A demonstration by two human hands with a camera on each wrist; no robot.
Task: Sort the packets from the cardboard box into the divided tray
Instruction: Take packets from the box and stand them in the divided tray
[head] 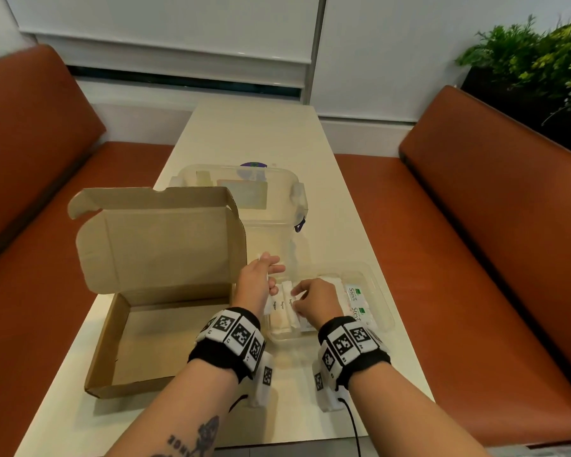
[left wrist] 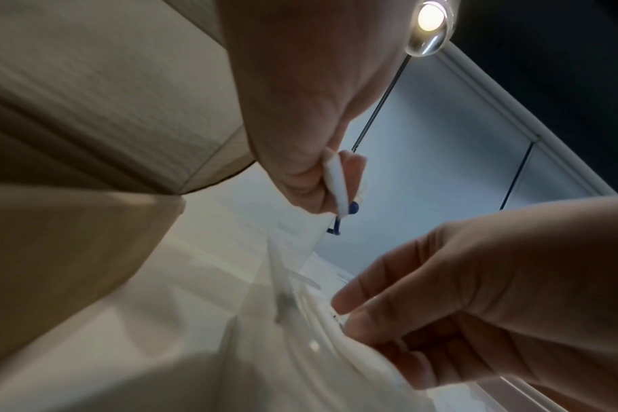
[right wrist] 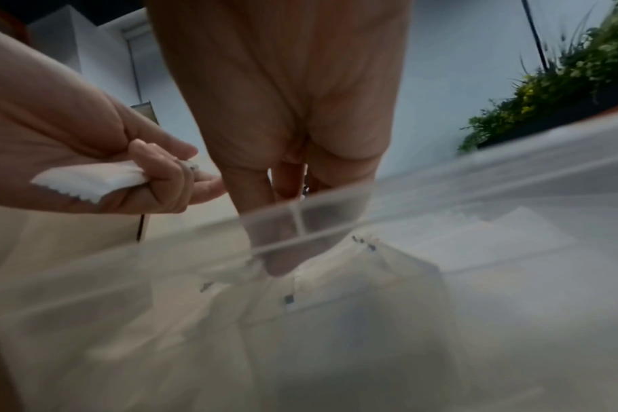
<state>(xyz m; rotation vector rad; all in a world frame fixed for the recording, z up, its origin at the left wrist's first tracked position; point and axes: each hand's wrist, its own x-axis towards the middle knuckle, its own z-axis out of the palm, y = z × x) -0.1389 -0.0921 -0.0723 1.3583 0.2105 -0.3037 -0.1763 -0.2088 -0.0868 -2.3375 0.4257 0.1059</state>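
The left hand is pinching a white packet with a serrated edge between thumb and curled fingers, hovering just over the far left corner of the clear divided tray. The right hand is reaching down into the tray, fingertips touching the packets reading "Sugar" in its left compartment. Packets labelled "Stevi" with green marks are lying in the right compartment. The open cardboard box is sitting on the counter just left of the tray

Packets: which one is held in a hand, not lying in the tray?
The plain white packet pinched in the left hand; the others lie in the tray.
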